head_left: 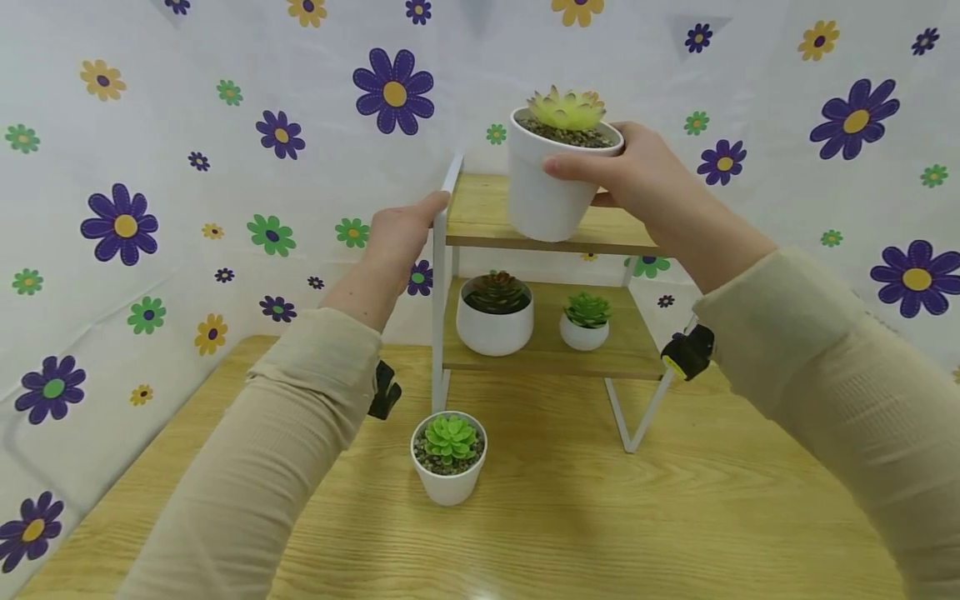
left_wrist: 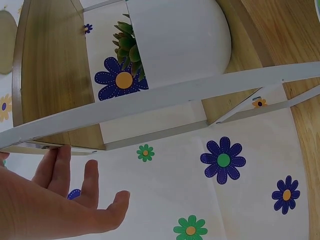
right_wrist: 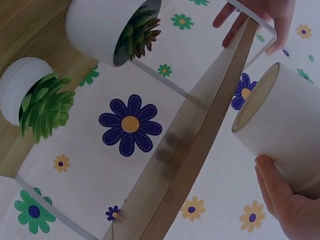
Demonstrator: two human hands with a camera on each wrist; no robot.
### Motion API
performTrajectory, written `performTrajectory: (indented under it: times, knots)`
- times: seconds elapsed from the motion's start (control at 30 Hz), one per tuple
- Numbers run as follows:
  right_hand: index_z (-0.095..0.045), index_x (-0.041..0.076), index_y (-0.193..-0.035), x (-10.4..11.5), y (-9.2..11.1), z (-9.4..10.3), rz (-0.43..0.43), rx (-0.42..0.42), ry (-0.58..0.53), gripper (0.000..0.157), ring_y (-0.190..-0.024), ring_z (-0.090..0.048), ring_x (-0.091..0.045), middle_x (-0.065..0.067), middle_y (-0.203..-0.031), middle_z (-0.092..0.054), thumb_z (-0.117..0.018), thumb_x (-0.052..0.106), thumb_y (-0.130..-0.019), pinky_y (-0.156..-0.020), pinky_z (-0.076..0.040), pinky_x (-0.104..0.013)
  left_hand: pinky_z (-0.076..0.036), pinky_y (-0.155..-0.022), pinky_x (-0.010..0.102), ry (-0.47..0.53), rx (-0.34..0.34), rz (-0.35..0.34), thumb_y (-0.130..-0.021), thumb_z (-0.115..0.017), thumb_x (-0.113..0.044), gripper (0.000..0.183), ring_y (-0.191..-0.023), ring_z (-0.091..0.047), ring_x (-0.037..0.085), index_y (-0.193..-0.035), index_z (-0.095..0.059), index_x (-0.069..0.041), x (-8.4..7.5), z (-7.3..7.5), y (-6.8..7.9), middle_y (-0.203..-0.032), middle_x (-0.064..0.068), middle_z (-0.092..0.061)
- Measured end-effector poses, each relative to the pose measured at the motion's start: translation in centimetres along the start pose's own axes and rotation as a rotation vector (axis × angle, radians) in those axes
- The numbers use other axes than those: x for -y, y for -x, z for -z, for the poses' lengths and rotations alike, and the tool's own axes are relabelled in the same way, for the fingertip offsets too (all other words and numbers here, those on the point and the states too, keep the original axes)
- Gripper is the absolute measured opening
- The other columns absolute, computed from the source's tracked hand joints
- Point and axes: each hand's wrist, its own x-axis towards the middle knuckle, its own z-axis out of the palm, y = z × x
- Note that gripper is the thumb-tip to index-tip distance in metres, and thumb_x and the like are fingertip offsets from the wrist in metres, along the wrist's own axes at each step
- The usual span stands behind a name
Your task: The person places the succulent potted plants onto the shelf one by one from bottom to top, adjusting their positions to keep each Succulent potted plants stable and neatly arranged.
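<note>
My right hand (head_left: 648,179) grips a white pot (head_left: 547,196) holding a pale yellow-green succulent, thumb across its front. The pot hangs tilted over the top board (head_left: 480,204) of a two-tier shelf rack; its round base (right_wrist: 257,97) shows above the board in the right wrist view. At the rack's upper left, my left hand (head_left: 397,242) holds the white metal frame (head_left: 440,292). In the left wrist view, two fingers (left_wrist: 60,170) reach under the top corner while the others stick out loosely.
The lower board bears a wide white pot (head_left: 495,329) with a dark reddish succulent and a small white bowl (head_left: 585,337) with a green one. Another potted green succulent (head_left: 448,483) stands on the wooden table (head_left: 600,525), front left of the rack. A flower-print sheet (head_left: 315,150) hangs behind.
</note>
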Motion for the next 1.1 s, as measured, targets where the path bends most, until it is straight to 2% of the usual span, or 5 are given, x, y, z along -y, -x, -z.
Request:
performTrajectory:
  times: [0.13, 0.33, 0.77, 0.93, 1.1]
  knots:
    - [-0.037, 0.011, -0.138, 0.3, -1.3, -0.9, 0.007, -0.012, 0.001, 0.070, -0.120, -0.046, -0.018, -0.006, -0.137, -0.046, -0.069, 0.038, -0.082, -0.103, -0.041, -0.037, -0.026, -0.116, 0.035, 0.002, -0.006, 0.007, -0.089, -0.050, -0.052, 0.065, -0.139, -0.030, 0.018, -0.140, -0.043, -0.014, 0.0, 0.1, 0.0, -0.150, 0.001, -0.034]
    - [-0.044, 0.016, -0.135, 0.3, -2.7, -2.0, -0.028, -0.039, -0.031, 0.066, -0.120, -0.045, -0.015, -0.001, -0.136, -0.048, -0.072, 0.037, -0.080, -0.103, -0.040, -0.036, -0.029, -0.114, 0.039, -0.011, -0.006, 0.027, -0.087, -0.051, -0.054, 0.066, -0.138, -0.032, 0.019, -0.140, -0.043, -0.015, -0.1, -0.4, -0.1, -0.150, 0.001, -0.035]
    - [-0.040, 0.012, -0.137, -0.1, -4.4, -2.8, -0.097, -0.086, -0.025, 0.069, -0.123, -0.046, -0.016, -0.004, -0.140, -0.044, -0.070, 0.039, -0.080, -0.103, -0.042, -0.034, -0.031, -0.113, 0.036, -0.012, -0.009, 0.000, -0.087, -0.052, -0.052, 0.065, -0.136, -0.034, 0.018, -0.139, -0.044, -0.014, -0.3, -0.7, 0.1, -0.148, 0.001, -0.037]
    - [-0.040, 0.012, -0.138, 0.2, -4.5, -3.2, -0.093, -0.057, -0.036, 0.069, -0.124, -0.045, -0.017, -0.004, -0.141, -0.044, -0.069, 0.038, -0.081, -0.105, -0.041, -0.034, -0.030, -0.114, 0.036, -0.005, -0.022, -0.006, -0.087, -0.053, -0.051, 0.063, -0.136, -0.035, 0.019, -0.138, -0.046, -0.014, -0.2, -0.4, 0.1, -0.147, 0.002, -0.039]
    - [-0.036, 0.011, -0.141, 0.4, -4.2, -3.2, -0.126, 0.046, 0.021, 0.069, -0.125, -0.044, -0.020, -0.005, -0.144, -0.040, -0.060, 0.044, -0.086, -0.105, -0.041, -0.036, -0.030, -0.114, 0.038, -0.015, -0.026, 0.001, -0.087, -0.052, -0.052, 0.062, -0.136, -0.034, 0.019, -0.137, -0.048, -0.015, 0.0, 0.0, 0.0, -0.147, 0.001, -0.039]
